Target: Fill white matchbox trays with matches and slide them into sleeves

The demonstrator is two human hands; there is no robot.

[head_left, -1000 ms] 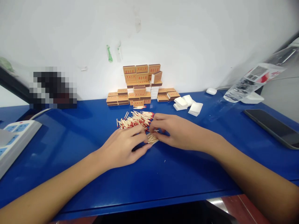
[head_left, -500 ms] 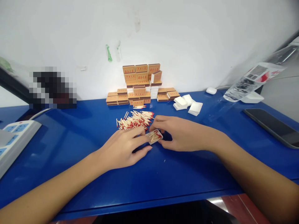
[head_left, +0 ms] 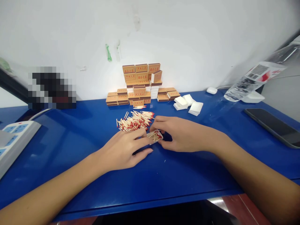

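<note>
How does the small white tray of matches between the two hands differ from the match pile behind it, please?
The tray has walls around its matches, whereas the match pile lies loose on the blue table. The tray shows fewer matches; the match pile shows many more and spreads wider. The tray sits between the left hand and right hand, while the match pile lies farther back. Both show pale sticks with red heads.

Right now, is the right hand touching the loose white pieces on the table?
Apart. In the head view, a strip of blue table shows between the right hand and the white pieces.
</note>
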